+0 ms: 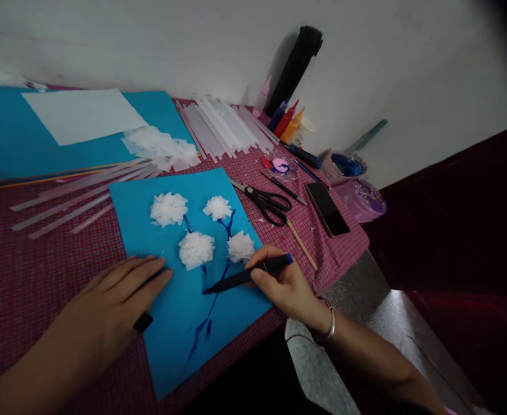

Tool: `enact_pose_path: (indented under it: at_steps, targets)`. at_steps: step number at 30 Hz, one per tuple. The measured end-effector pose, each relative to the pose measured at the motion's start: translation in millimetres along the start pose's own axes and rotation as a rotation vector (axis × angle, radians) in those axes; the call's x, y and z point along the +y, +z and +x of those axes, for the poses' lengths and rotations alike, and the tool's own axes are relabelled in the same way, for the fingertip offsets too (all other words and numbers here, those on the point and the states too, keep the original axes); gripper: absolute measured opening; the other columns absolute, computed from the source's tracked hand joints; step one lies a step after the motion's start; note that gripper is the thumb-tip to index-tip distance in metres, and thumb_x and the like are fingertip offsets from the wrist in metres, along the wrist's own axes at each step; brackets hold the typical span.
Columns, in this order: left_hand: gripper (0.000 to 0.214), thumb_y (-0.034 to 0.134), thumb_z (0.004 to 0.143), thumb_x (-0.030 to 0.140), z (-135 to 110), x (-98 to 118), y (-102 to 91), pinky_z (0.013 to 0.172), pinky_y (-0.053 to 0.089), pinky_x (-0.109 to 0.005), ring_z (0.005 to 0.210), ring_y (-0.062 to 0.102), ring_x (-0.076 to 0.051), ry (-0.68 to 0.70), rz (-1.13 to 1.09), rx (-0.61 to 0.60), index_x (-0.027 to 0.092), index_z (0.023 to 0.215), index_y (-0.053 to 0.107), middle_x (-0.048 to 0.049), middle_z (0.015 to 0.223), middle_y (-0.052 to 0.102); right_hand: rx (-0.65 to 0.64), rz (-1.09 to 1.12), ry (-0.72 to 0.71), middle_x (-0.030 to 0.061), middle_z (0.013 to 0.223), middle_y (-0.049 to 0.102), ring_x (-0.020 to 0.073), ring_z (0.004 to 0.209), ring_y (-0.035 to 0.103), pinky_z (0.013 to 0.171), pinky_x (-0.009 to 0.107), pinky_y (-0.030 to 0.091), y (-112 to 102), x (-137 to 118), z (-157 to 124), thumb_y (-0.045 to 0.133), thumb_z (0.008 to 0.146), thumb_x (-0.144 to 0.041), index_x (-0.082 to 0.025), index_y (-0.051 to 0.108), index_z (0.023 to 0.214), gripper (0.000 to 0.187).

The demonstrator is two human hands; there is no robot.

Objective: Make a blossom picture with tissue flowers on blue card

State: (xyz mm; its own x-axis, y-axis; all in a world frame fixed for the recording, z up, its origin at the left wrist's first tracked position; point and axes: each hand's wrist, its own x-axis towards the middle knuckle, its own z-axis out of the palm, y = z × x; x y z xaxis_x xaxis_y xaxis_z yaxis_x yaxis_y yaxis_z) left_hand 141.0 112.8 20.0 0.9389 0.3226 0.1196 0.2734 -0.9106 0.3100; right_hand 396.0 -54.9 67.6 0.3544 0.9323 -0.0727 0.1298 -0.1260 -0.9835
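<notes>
A blue sheet (171, 323) lies slanted on the table, with several white crinkled paper flowers (196, 250) on it and dark blue branch lines (199, 331) among and below them. My right hand (282, 285) grips a black marker (245, 278) with a blue end; its tip touches the sheet beneath the lower left flower. Across the sheet's left edge rests my left hand (119, 294), fingers stretched forward. A small black piece (143, 322), apparently the marker cap, pokes out under its thumb and seems held there; most of it is hidden.
Black scissors (266, 202), a craft knife (283, 187), a wooden stick (302, 245) and a phone (326, 208) lie right of the sheet. White strips (225, 127) and paint bottles (286, 121) are by the wall. More blue sheets (7, 138) sit at back left.
</notes>
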Motion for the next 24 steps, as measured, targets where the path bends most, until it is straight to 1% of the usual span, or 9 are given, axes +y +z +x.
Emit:
enact_pose_path:
  at_steps: [5,9,12,14,16,18,21,24]
  targets:
    - [0.049,0.042,0.084,0.010,-1,-4,2.6,0.108,0.034,-0.045,0.129,0.042,-0.028,0.113,0.078,0.050,0.018,0.132,0.052,-0.0083,0.136,0.055,-0.086,0.102,0.088,-0.0014,0.067,0.055,0.0112,0.055,0.051,0.050,0.022,0.037,4,1,-18,0.060,0.083,-0.025,-0.020,0.056,0.087,0.007]
    - [0.051,0.042,0.083,0.008,-1,-5,3.7,0.108,0.033,-0.044,0.129,0.042,-0.028,0.143,0.107,0.052,0.018,0.133,0.051,-0.0087,0.136,0.054,-0.088,0.098,0.055,-0.0017,0.067,0.055,0.0108,0.055,0.049,0.050,0.022,0.037,4,2,-22,0.060,0.085,-0.027,-0.020,0.058,0.088,0.008]
    - [0.048,0.042,0.084,0.008,0,-3,2.0,0.110,0.032,-0.042,0.130,0.042,-0.027,0.086,0.066,0.046,0.018,0.129,0.055,-0.0080,0.135,0.055,-0.012,0.045,-0.056,-0.0001,0.074,0.058,0.0125,0.064,0.054,0.056,0.024,0.041,0,1,-15,0.061,0.087,-0.027,-0.021,0.062,0.092,0.008]
    - [0.046,0.044,0.084,0.009,0,-2,0.9,0.112,0.031,-0.040,0.129,0.043,-0.025,0.035,0.014,0.043,0.020,0.127,0.057,-0.0061,0.134,0.057,-0.002,0.010,-0.149,0.0023,0.084,0.061,0.0150,0.077,0.058,0.068,0.028,0.046,-5,0,-10,0.061,0.087,-0.025,-0.022,0.065,0.097,0.011]
    - [0.047,0.043,0.085,0.009,0,-1,0.4,0.112,0.031,-0.039,0.130,0.042,-0.024,0.033,0.000,0.038,0.021,0.128,0.057,-0.0050,0.136,0.056,-0.061,0.013,-0.230,0.0040,0.092,0.063,0.0180,0.089,0.059,0.081,0.033,0.047,-10,-2,-7,0.060,0.088,-0.025,-0.023,0.067,0.102,0.016]
    - [0.048,0.042,0.085,0.008,0,-2,0.7,0.111,0.030,-0.040,0.130,0.042,-0.024,0.066,0.021,0.049,0.020,0.130,0.056,-0.0054,0.136,0.056,-0.129,0.027,-0.265,0.0049,0.095,0.064,0.0199,0.097,0.058,0.088,0.037,0.045,-14,-2,-7,0.059,0.090,-0.027,-0.024,0.068,0.105,0.018]
    - [0.045,0.042,0.086,0.011,0,-1,1.5,0.112,0.029,-0.040,0.129,0.042,-0.023,0.042,-0.020,0.064,0.019,0.127,0.058,-0.0059,0.134,0.057,-0.177,0.030,-0.236,0.0057,0.098,0.063,0.0195,0.096,0.057,0.087,0.037,0.046,-18,-1,-10,0.059,0.091,-0.033,-0.023,0.069,0.101,0.018]
    - [0.044,0.042,0.086,0.012,0,0,1.9,0.113,0.029,-0.040,0.128,0.044,-0.023,-0.028,-0.065,0.037,0.020,0.124,0.061,-0.0051,0.133,0.059,-0.157,0.015,-0.221,0.0048,0.094,0.062,0.0176,0.088,0.058,0.080,0.034,0.047,-17,3,-13,0.061,0.090,-0.034,-0.022,0.071,0.094,0.017]
